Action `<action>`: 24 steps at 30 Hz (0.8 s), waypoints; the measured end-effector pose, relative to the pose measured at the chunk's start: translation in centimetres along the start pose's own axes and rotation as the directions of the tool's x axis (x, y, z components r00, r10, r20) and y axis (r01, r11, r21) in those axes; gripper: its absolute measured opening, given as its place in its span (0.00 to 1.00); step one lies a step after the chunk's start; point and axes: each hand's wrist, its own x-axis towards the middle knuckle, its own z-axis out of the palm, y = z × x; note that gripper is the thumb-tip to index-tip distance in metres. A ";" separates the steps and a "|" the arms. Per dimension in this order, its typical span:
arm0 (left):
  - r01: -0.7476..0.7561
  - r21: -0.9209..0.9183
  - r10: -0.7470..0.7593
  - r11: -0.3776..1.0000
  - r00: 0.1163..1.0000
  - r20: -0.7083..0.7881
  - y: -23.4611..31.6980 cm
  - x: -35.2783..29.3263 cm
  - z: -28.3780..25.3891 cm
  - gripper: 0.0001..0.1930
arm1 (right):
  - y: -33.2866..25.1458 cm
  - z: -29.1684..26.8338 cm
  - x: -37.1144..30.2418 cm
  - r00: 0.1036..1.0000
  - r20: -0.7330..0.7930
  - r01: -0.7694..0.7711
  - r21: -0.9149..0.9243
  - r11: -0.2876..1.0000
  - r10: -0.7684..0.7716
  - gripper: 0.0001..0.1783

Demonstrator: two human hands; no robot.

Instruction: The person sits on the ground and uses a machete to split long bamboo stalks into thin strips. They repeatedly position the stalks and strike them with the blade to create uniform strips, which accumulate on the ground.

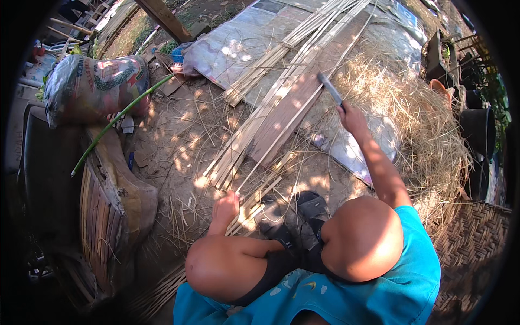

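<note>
- Knees (pixel 303 244) bare and bent, nearest the lens, w/ a turquoise shirt (pixel 390 292) below them; we squat on the ground, black sandals (pixel 295 216) on our feet.
- Left hand (pixel 226 207) is down on the near ends of the bamboo strips (pixel 260 130), fingers curled over them; how tight the hold is, we can't tell.
- Right hand (pixel 353 118) is raised, closed around the handle of a knife (pixel 330 89), blade pointing up & away, over the far side of the strips.
- Strips run in a long bundle from our feet diagonally up to the top of the view, lying on dirt and partly over a grey tarp (pixel 227 49).
- Dry straw-like shavings (pixel 428 124) are heaped at right, just beside the right hand.
- At left: a printed sack (pixel 95 81), a green stalk (pixel 119 116) leaning across it, a curved woven basket (pixel 103 216).
- Woven mat (pixel 471 238) lies at lower right; dark pots (pixel 479 130) stand at the right edge.
</note>
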 end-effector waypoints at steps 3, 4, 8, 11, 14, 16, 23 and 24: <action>0.059 -0.170 -0.045 0.984 0.996 0.083 -0.8 1.4 -0.1 0.20 | 3.0 -2.5 2.8 0.987 -0.096 -0.132 -0.001 0.991 0.131 0.19; 0.078 -0.297 -0.042 0.952 0.991 0.127 -0.8 1.7 -0.4 0.21 | 2.4 -2.3 1.3 0.992 -0.096 -0.079 0.038 0.996 0.082 0.19; 0.310 -0.387 -0.180 0.869 0.925 0.335 -0.6 1.5 -0.5 0.25 | -12.9 2.5 -11.3 0.872 0.378 0.216 0.271 0.938 -0.310 0.22; 0.084 -0.382 -0.091 0.920 0.996 0.001 0.0 -1.4 -0.1 0.22 | -14.2 3.5 -11.0 0.776 0.493 0.281 0.288 0.915 -0.393 0.21; 0.181 -0.324 -0.133 0.928 0.977 0.165 -2.9 -1.8 2.2 0.20 | -0.7 -0.5 1.6 1.000 -0.016 -0.019 0.006 1.000 0.019 0.19; 0.188 -0.246 -0.154 0.951 0.977 0.150 -2.4 -0.7 2.3 0.19 | 0.3 -1.4 2.1 0.999 -0.051 0.016 0.025 1.000 -0.014 0.20; 0.199 -0.011 -0.198 0.980 0.978 0.062 1.0 -3.6 -0.6 0.21 | -11.7 2.8 -11.2 0.792 0.402 0.358 0.302 0.883 -0.459 0.24; 0.189 0.051 -0.192 0.981 0.980 0.050 -1.1 -6.7 -0.9 0.20 | -12.7 3.4 -11.8 0.759 0.412 0.395 0.324 0.860 -0.504 0.24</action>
